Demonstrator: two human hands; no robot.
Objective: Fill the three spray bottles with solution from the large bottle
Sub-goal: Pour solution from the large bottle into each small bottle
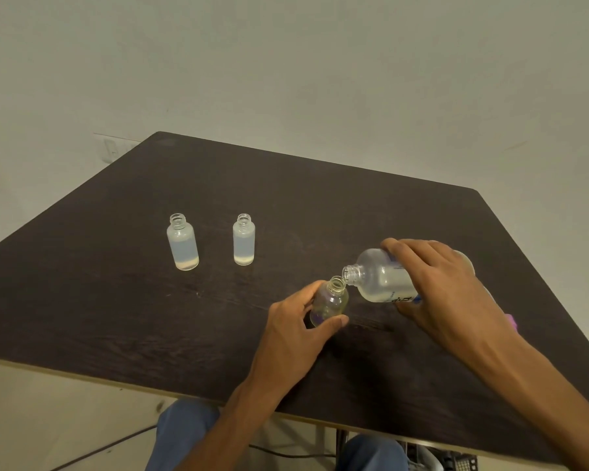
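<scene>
Two small clear spray bottles stand uncapped on the dark table: one (pixel 182 243) at the left and one (pixel 244 240) to its right, both holding cloudy liquid. A third small bottle (pixel 330 300) stands nearer me, gripped by my left hand (pixel 296 328) around its body. It looks nearly empty. My right hand (pixel 432 283) holds the large clear bottle (pixel 378 278) tipped on its side, its open mouth touching the rim of the third bottle. Whether liquid flows I cannot tell.
The dark wooden table (pixel 150 317) has its front edge close to my knees. A small purple object (pixel 511 321) peeks out behind my right wrist. A pale wall rises behind the table, and cables lie on the floor below.
</scene>
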